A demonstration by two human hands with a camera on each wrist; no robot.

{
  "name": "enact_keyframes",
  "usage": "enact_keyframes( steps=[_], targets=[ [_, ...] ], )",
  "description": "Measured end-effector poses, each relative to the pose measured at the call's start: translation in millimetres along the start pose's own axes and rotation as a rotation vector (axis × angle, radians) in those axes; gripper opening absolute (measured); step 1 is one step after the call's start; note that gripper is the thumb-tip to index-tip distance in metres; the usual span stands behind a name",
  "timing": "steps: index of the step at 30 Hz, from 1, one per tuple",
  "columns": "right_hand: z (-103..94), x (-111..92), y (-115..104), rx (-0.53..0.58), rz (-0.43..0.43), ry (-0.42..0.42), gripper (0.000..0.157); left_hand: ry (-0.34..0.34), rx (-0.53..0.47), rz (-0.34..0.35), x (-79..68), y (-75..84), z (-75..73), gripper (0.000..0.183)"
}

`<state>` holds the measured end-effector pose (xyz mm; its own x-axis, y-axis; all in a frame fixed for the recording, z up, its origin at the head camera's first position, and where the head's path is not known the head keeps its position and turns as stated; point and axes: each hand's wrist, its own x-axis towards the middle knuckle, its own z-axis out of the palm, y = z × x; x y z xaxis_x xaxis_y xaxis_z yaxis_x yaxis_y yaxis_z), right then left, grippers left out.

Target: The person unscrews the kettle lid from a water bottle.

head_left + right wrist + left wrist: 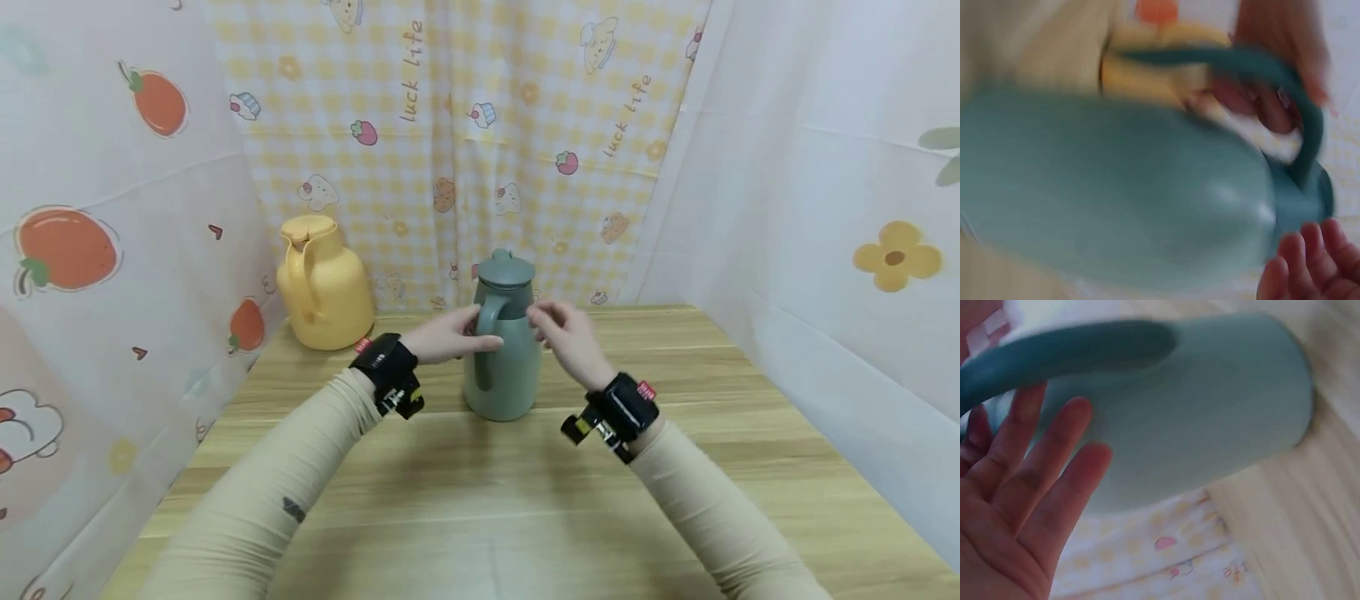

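Note:
A grey-green thermos jug [510,375] stands upright on the wooden table, its darker lid on and its handle [491,312] turned toward me. At the handle's left is my left hand [444,337], fingers extended behind it and thumb apart. In the left wrist view, that hand's fingers [1063,487] are straight and spread beside the jug, not wrapped round the handle. My right hand [567,336] is at the jug's right side near the neck, fingers loosely bent and holding nothing. The right wrist view is blurred; its fingertips [1297,256] appear near the neck, contact unclear.
A yellow thermos jug [330,292] stands at the table's back left corner. Printed curtains [450,167] hang behind the table and along both sides. The wooden tabletop [465,492] extends in front of the green jug.

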<state>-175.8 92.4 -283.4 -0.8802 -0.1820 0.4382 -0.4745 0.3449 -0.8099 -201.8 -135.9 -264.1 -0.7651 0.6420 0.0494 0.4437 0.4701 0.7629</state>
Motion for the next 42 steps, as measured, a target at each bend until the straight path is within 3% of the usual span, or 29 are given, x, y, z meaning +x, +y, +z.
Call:
enact_keyframes(
  steps=[3, 6, 9, 13, 21, 30, 36, 42],
  targets=[
    [21.8, -10, 13, 0.241, 0.062, -0.085, 0.036, 0.048, 0.147, -0.014, -7.2, 10.4, -27.5, 0.032],
    [42.3, -14, 17, 0.411, 0.127, -0.106, 0.040, 0.100, 0.272, 0.006, -11.4, 22.9, -53.2, 0.033],
    [60.1, -16, 17, 0.485, 0.142, -0.116, 0.045, 0.116, 0.344, 0.039, -12.3, 37.6, -73.0, 0.038],
    [78.4, -17, 17, 0.490, 0.063, -0.157, 0.057, 0.062, 0.421, 0.080, -8.1, 55.7, -88.3, 0.051],
    [92.8, -19, 26, 0.504, -0.073, -0.159, 0.055, -0.125, 0.508, 0.111, 14.4, 68.2, -94.6, 0.067],
    [83.7, -19, 40, 0.559, -0.161, -0.233, 0.063, -0.170, 0.453, 0.153, 31.1, 68.7, -92.8, 0.068],
    [81.1, -17, 41, 0.562, -0.158, -0.256, 0.058, -0.185, 0.496, 0.101, 48.7, 68.4, -92.6, 0.067],
    [85.1, -22, 46, 0.577, -0.156, -0.271, 0.061, -0.284, 0.538, 0.058, 68.2, 71.4, -88.4, 0.070]
  ],
)
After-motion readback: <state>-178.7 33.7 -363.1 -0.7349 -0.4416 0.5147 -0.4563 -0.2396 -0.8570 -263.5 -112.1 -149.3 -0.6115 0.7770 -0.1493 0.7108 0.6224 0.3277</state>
